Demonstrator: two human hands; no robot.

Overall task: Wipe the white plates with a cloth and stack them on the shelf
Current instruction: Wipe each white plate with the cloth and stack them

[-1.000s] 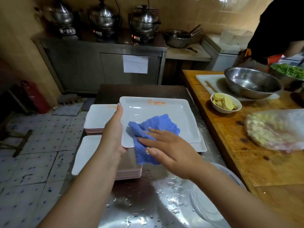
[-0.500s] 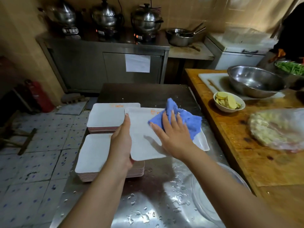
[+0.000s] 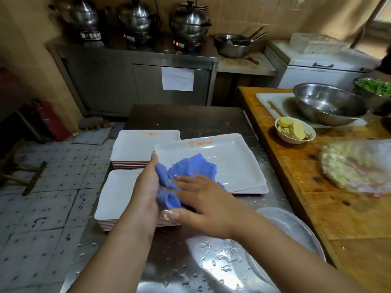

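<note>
A white rectangular plate (image 3: 224,159) with an orange logo lies face up over another white plate (image 3: 257,189) on the wet steel table (image 3: 190,263). My left hand (image 3: 147,187) grips its near left edge. A blue cloth (image 3: 190,169) lies bunched on the plate's near left part, and my right hand (image 3: 203,203) presses on it with straight fingers. Two stacks of white plates stand to the left: a far stack (image 3: 139,144) and a near stack (image 3: 117,194), the latter partly hidden by my left arm.
A wooden counter (image 3: 306,187) on the right bears a small bowl of sliced ginger (image 3: 294,130), a steel bowl (image 3: 328,106) and wrapped food (image 3: 357,166). A clear lid (image 3: 296,233) lies by my right forearm. Steel pots (image 3: 190,22) stand on the back cabinet.
The cloth and my right hand moved from the plate's far side to its near left corner. The plate now shows its face and logo. The person at the right has mostly left view.
</note>
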